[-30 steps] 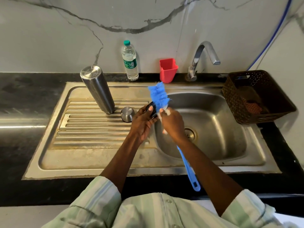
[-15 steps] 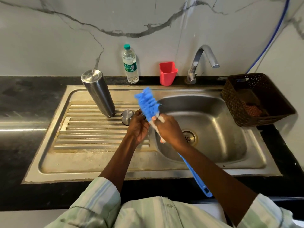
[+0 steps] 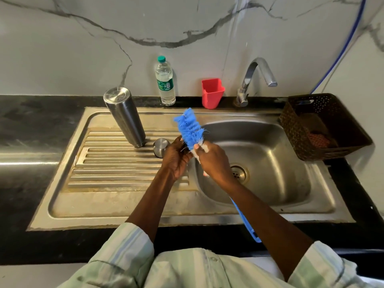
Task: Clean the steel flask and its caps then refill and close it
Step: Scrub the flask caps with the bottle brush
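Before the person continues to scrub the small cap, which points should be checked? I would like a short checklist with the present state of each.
1. Right hand grips the blue brush: ok.
2. Left hand holds the small cap: cannot tell, fingers hide it.
3. Steel flask stands inverted on the drainboard: ok.
4. Steel cap rests beside the flask: ok.
5. Tap running: not ok, no water seen.

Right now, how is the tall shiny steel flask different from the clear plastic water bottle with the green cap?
The steel flask is opaque metal; the plastic water bottle is see-through with a green label. The flask stands upside down on the ribbed draining board, its flat base up; the bottle stands right way up on the dark counter by the wall. The flask looks wider. Both are untouched.
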`<state>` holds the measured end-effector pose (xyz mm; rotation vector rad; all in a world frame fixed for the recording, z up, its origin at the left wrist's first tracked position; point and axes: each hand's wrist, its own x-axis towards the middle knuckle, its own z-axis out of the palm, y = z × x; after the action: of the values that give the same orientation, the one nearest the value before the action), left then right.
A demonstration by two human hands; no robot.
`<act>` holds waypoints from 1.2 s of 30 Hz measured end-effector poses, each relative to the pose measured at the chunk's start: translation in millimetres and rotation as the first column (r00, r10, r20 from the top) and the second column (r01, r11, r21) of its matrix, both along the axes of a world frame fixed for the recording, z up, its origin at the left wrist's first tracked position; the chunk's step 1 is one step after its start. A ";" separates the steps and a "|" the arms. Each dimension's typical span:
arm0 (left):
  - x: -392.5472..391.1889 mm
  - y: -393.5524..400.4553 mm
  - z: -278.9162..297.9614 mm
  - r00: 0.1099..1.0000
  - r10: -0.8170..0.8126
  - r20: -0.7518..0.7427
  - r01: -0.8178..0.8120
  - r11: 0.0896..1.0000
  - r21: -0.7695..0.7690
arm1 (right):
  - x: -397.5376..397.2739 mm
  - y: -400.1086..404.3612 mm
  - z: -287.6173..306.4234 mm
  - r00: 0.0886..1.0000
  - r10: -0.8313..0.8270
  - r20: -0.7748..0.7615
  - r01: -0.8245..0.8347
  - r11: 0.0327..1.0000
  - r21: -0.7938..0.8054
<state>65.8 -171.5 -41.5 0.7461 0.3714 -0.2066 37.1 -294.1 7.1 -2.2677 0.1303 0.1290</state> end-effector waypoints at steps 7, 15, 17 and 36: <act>-0.2 -4.4 6.3 0.999 -0.020 0.040 0.021 0.999 -0.025 | 13.6 -8.7 -2.6 0.994 -0.107 -0.021 0.108 0.992 0.068; 4.0 -5.9 7.4 0.997 -0.008 -0.076 0.003 0.998 -0.059 | 4.8 -3.5 -9.7 0.993 -0.116 -0.020 0.117 0.991 0.063; 2.6 -9.4 9.0 0.998 -0.053 -0.043 0.052 0.998 -0.017 | 10.9 -8.0 -12.5 0.986 -0.155 -0.065 0.162 0.981 0.110; 9.5 -9.5 2.4 0.999 0.006 -0.049 0.010 0.944 0.330 | 4.8 0.4 -10.4 0.973 -0.178 -0.150 0.207 0.955 0.213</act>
<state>75.3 -180.9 -39.1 1.0741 0.4587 -0.1664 41.9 -293.7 -3.3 -2.0047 0.3855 0.1778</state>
